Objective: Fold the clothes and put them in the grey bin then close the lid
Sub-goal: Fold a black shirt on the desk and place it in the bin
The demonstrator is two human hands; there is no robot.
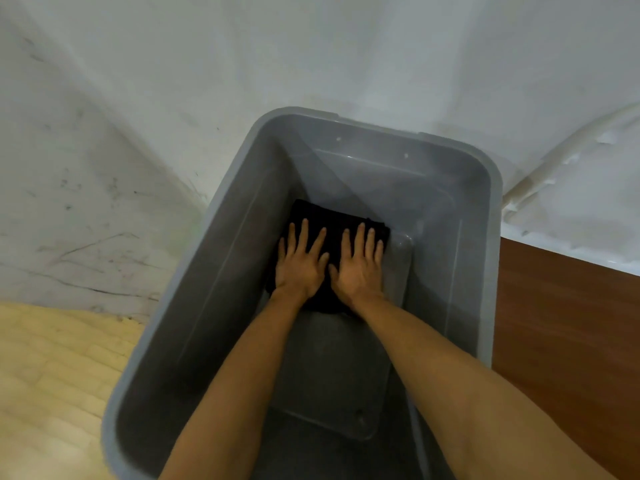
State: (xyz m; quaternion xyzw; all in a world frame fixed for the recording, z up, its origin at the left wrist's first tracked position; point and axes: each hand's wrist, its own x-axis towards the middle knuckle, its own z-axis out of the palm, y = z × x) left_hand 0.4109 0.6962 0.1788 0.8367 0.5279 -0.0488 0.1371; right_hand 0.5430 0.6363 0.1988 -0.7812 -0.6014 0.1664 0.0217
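The head camera looks down into the grey bin (493,202), which stands on the floor against a white wall (173,81). Its near end is cut off by the bottom edge of the picture. A folded black cloth (334,216) lies on the bottom of the bin, toward the far end. The left hand (299,268) and the right hand (358,271) rest flat on it side by side, fingers straight and spread, gripping nothing. The hands cover the middle of the cloth, and it is too dark to see its folds. A brown wooden surface (561,323) is to the right of the bin.
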